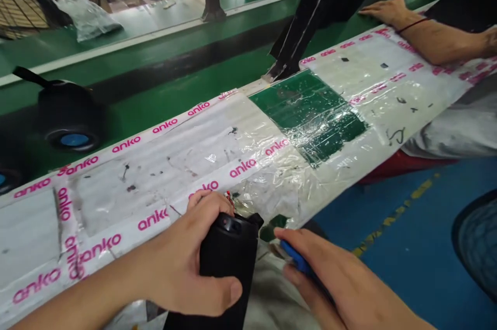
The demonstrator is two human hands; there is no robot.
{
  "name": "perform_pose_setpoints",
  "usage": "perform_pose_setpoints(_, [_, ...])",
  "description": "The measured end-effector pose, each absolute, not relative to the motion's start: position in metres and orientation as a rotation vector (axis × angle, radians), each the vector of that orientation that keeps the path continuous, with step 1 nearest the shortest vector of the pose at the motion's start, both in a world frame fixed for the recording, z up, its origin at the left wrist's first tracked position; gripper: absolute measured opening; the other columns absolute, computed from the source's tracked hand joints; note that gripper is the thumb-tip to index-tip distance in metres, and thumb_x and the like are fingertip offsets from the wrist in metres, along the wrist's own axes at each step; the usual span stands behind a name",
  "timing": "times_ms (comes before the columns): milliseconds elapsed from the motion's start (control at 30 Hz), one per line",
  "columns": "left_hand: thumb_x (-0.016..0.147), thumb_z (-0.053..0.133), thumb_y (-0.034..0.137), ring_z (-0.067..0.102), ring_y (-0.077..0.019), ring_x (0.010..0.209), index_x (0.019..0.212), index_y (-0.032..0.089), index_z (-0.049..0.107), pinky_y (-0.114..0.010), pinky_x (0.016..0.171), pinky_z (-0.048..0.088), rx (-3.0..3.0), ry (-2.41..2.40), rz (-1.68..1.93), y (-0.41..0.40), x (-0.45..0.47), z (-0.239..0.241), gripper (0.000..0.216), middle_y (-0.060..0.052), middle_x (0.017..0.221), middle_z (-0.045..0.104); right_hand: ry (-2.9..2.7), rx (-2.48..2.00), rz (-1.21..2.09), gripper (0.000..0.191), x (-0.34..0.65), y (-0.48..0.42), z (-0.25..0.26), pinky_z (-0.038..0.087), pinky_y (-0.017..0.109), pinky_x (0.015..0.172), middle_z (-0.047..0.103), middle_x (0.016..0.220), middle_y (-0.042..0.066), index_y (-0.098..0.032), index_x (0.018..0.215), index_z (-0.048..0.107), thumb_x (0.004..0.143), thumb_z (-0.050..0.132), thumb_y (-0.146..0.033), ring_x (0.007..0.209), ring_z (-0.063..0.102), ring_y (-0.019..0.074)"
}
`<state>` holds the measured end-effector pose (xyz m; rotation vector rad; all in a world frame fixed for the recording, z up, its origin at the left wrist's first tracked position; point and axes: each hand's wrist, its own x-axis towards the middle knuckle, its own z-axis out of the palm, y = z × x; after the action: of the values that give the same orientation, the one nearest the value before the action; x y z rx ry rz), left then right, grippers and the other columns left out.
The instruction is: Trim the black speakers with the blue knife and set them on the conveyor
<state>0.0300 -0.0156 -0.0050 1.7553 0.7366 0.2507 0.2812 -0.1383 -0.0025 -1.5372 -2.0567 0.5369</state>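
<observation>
My left hand (186, 263) is wrapped round a black plastic housing (227, 263), held upright at the near edge of the workbench. A small red part shows on the housing's top, and thin wires stick out just behind it. My right hand (330, 283) is closed on a blue-handled tool (297, 260) whose tip points at the housing's upper right side. Both hands sit low in the head view, over my lap.
The workbench (155, 164) is covered in white sheet and clear tape printed "anko", with a bare green patch (310, 113). A co-worker's forearm (427, 35) rests at its far right. A green conveyor carries a black device (66, 113). Blue floor lies to the right.
</observation>
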Motion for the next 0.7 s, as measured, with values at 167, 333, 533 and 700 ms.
perform_pose_setpoints(167, [0.067,0.076,0.026,0.049,-0.0307,0.106,0.111,0.027,0.05,-0.045,0.094,0.046,1.733,0.693,0.292,-0.012,0.035,-0.008,0.05,-0.006,0.113,0.055,-2.377,-1.434,0.23,0.033,0.287,-0.116,0.0,0.061,0.033,0.065,0.074,0.097,0.012,-0.012,0.136,0.054,0.106,0.039,-0.013,0.077,0.072,0.0229])
perform_pose_setpoints(333, [0.066,0.076,0.024,0.046,-0.0297,0.107,0.105,0.027,0.046,-0.045,0.096,0.044,1.69,0.688,0.305,-0.012,0.036,-0.009,0.05,-0.005,0.113,0.051,-2.414,-1.505,0.137,0.037,0.28,-0.124,-0.011,0.057,0.032,0.061,0.072,0.096,0.014,-0.016,0.137,0.062,0.103,0.052,-0.027,0.078,0.068,0.0245])
perform_pose_setpoints(533, [0.066,0.078,0.025,0.045,-0.0305,0.108,0.107,0.027,0.047,-0.046,0.099,0.043,1.68,0.672,0.3,-0.012,0.033,-0.013,0.052,-0.006,0.115,0.05,-2.425,-1.508,0.064,0.041,0.279,-0.127,-0.012,0.056,0.035,0.063,0.072,0.092,0.013,-0.017,0.14,0.06,0.101,0.05,-0.025,0.076,0.066,0.0256])
perform_pose_setpoints(700, [0.065,0.079,0.023,0.045,-0.0302,0.107,0.108,0.028,0.047,-0.047,0.101,0.042,1.691,0.666,0.322,-0.012,0.033,-0.014,0.055,-0.005,0.116,0.049,-2.469,-1.418,0.0,0.042,0.279,-0.12,-0.003,0.057,0.037,0.06,0.072,0.088,0.012,-0.009,0.136,0.056,0.099,0.037,-0.009,0.072,0.067,0.0249])
